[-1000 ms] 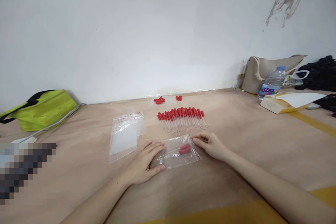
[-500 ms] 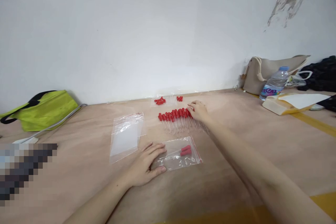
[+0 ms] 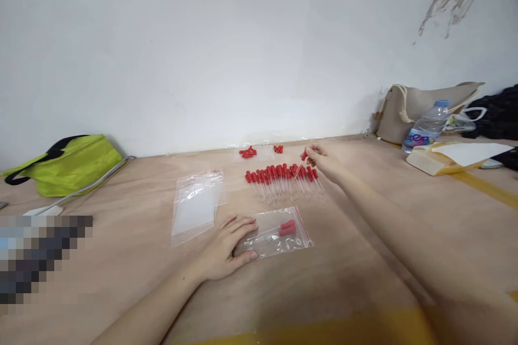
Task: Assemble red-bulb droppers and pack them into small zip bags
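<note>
Between the fingertips of my right hand (image 3: 321, 160) is the red bulb of a dropper (image 3: 303, 156), its thin clear tube slanting down to the left. Below it lies a row of droppers (image 3: 277, 172) with red bulbs and clear tubes. My left hand (image 3: 226, 248) rests flat with fingers apart, touching the left end of a clear zip bag (image 3: 273, 248). Inside that bag are two droppers (image 3: 287, 227), bulbs to the right. Left of the hand lies a stack of zip bags (image 3: 195, 210) with something white in or under them.
Loose red bulbs (image 3: 247, 152) lie on clear plastic by the wall. A lime-green bag (image 3: 76, 164) stands at left. On the right are a water bottle (image 3: 428, 126), a beige bag (image 3: 399, 113) and an open envelope (image 3: 429, 160). Brown paper (image 3: 133, 259) covers the surface.
My right hand has risen off the row and moved slightly right, lifting one dropper by its bulb. The left hand stays on the zip bag.
</note>
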A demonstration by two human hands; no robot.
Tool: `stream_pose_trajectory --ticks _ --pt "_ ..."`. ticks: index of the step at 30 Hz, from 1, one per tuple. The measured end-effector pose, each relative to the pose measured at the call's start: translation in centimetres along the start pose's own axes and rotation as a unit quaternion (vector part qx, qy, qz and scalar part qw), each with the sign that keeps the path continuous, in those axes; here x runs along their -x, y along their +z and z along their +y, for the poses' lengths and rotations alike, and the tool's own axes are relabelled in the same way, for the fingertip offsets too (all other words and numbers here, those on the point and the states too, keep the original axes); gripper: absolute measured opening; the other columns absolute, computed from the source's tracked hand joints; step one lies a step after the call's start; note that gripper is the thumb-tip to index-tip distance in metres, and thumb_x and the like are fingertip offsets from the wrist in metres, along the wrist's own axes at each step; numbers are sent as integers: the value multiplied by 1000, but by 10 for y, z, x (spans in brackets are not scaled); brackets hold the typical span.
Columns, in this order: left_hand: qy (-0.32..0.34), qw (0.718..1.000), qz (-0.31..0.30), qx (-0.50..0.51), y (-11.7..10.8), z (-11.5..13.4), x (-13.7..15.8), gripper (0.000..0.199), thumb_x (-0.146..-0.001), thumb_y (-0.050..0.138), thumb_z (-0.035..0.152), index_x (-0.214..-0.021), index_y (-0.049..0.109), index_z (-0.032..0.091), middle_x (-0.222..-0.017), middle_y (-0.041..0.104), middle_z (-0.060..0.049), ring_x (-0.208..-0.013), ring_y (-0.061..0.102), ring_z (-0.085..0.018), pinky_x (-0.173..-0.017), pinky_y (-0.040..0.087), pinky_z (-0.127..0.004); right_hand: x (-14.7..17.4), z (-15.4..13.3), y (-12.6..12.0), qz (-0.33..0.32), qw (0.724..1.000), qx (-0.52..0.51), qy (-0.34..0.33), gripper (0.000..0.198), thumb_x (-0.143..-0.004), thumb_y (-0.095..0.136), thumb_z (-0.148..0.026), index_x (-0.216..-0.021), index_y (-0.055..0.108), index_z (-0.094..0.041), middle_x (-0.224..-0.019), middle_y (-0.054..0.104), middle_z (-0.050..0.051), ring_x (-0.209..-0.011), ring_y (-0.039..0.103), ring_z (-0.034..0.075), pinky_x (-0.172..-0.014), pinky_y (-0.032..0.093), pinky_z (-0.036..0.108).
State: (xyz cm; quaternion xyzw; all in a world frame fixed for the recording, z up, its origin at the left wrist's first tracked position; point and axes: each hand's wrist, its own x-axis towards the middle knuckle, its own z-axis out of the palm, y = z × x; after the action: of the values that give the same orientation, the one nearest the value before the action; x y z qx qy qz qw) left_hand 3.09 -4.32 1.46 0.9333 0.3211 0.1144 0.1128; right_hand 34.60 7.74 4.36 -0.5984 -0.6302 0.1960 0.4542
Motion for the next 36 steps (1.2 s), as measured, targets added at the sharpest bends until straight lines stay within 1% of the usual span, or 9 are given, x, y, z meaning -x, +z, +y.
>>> stream_pose_trajectory --ticks 2,4,8,13,19,21,27,32,36 --pt "2 1000 -1 1 0 0 -1 47 -84 47 43 -126 40 23 -131 43 -6 -123 35 -22 -106 22 -44 21 -3 -13 32 985 -171 1 28 -79 44 -47 -79 47 -19 -73 61 1 -54 52 8 -53 42 21" --pt "4 1000 1 3 0 0 -1 47 -84 46 43 -126 39 24 -131 43 -6 -122 35 -22 -106 22 -45 47 -1 -20 72 961 -267 22 35 -71 52 -53 -77 44 -20 -64 58 -3 -49 51 8 -49 42 21" --pt "6 1000 8 3 0 0 0 48 -84 46 44 -127 38 24 -130 44 -7 -121 36 -23 -104 25 -45 93 14 -16 112 932 -332 93 41 -63 62 -53 -79 42 -21 -59 57 -5 -47 52 8 -47 43 21" --pt "3 1000 21 8 0 0 0 50 -83 47 44 -128 36 23 -130 44 -7 -121 37 -23 -103 26 -45 115 23 3 152 901 -381 144 33 -66 63 -43 -80 43 -21 -60 58 -5 -46 53 8 -47 44 20" --pt "-3 1000 17 18 2 -1 0 52 -82 48 44 -128 35 23 -129 44 -7 -120 38 -23 -104 25 -44 124 12 13 90 859 -455 214 27 -68 65 -33 -74 42 -21 -61 59 -3 -54 60 12 -53 50 25" --pt "-6 1000 18 18 2 -1 0 54 -82 48 45 -129 34 23 -129 44 -7 -120 38 -23 -104 24 -44 128 8 13 51 864 -448 223 27 -66 67 -33 -74 43 -21 -62 60 -2 -56 61 13 -56 50 26" --pt "-7 1000 14 13 2 0 1 55 -83 47 45 -131 30 23 -132 42 -6 -121 37 -23 -105 23 -45 137 2 16 -73 949 -286 110 29 -63 67 -40 -75 53 -17 -63 62 -1 -44 51 7 -43 42 20" --pt "-15 1000 9 12 2 0 0 56 -83 46 45 -131 29 23 -132 42 -6 -121 38 -23 -105 22 -45 137 2 20 -133 946 -290 58 29 -63 67 -35 -83 57 -17 -80 66 3 -76 61 14 -71 48 28" --pt "-10 1000 11 16 2 -1 0 55 -83 47 45 -131 30 22 -131 43 -6 -120 38 -23 -106 22 -44 136 4 26 -165 944 -281 50 28 -63 67 -35 -82 55 -18 -79 65 3 -76 62 15 -73 49 31"
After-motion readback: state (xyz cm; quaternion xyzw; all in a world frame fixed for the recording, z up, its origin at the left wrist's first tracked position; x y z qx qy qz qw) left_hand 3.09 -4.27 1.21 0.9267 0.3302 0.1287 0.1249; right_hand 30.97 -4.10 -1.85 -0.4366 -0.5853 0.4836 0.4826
